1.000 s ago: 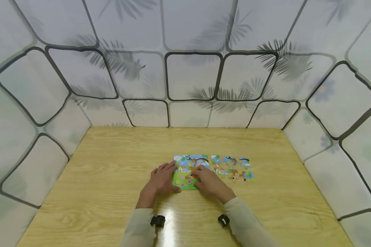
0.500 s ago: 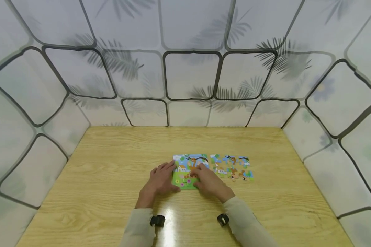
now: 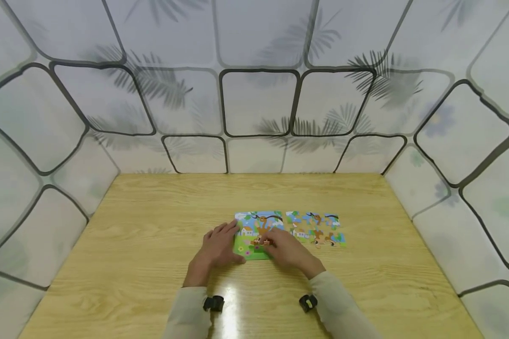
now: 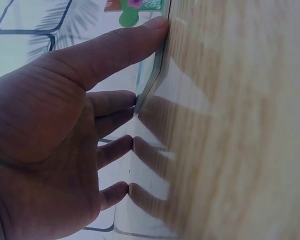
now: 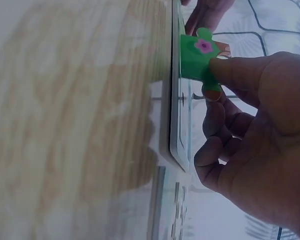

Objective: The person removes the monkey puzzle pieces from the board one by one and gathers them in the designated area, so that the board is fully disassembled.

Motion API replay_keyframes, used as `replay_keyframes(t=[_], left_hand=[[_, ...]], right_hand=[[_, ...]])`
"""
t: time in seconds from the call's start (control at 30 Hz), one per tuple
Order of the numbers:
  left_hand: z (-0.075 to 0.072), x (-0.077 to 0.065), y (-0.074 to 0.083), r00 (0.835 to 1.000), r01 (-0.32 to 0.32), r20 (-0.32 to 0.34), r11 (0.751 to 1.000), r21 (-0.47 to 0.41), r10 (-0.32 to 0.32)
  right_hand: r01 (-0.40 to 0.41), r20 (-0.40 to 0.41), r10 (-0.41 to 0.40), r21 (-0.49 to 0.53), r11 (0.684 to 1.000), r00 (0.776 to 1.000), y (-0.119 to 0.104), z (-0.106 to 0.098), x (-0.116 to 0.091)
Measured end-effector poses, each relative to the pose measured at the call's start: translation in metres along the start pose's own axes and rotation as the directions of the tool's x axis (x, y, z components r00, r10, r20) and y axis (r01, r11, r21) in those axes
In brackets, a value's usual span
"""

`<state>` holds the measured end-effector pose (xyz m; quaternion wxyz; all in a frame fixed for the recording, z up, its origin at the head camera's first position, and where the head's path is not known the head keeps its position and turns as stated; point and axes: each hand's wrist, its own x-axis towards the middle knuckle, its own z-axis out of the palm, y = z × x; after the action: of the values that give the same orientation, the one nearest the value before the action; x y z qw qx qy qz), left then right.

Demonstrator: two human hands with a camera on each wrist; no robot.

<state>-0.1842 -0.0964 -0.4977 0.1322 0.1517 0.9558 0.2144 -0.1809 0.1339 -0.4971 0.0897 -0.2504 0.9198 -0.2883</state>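
Note:
A jigsaw puzzle board [image 3: 242, 250] with a cartoon picture of an animal, a house and flowers lies on the wooden table. My right hand [image 3: 286, 248] pinches a green puzzle piece [image 5: 195, 60] with a pink flower between thumb and forefinger. In the right wrist view the piece stands up from the board, its lower edge at the surface. Spread along the board's left side is my left hand [image 3: 218, 245]. Its thumb [image 4: 145, 40] touches the board's near edge, and its other fingertips rest at the side and on the table.
Several loose puzzle pieces [image 3: 318, 239] lie just right of the board, in two rough rows. The wooden table [image 3: 152, 212] is bounded by patterned walls [image 3: 254, 155] at the back and sides. Each wrist wears a black strap [image 3: 214, 303].
The right hand has raised the flower piece, which now stands up from the board. The left hand stays at the board's edge. The head view has shifted slightly.

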Motion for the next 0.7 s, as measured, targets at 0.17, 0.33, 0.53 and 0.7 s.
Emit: replay_keyframes(t=[0.17,0.33,0.53,0.7], left_hand=[[0.0,-0.001,0.0,1.0,-0.002,0.005,1.0,0.002,0.002],[-0.001,-0.001,0.0,1.0,0.001,-0.004,1.0,0.004,-0.001],[-0.001,-0.001,0.0,1.0,-0.004,-0.009,1.0,-0.013,0.004],[-0.001,-0.003,0.001,1.0,0.0,-0.001,1.0,-0.027,0.0]], right_hand=[[-0.022,-0.012,0.023,0.087,0.996,1.0,0.004,-0.007,-0.003],[-0.014,-0.043,0.018,0.099,0.995,0.999,0.009,-0.021,-0.01],[-0.013,-0.085,0.021,0.089,0.996,0.996,0.023,-0.033,-0.025],[-0.019,-0.11,0.03,0.093,0.996,0.993,0.042,-0.038,-0.04]])
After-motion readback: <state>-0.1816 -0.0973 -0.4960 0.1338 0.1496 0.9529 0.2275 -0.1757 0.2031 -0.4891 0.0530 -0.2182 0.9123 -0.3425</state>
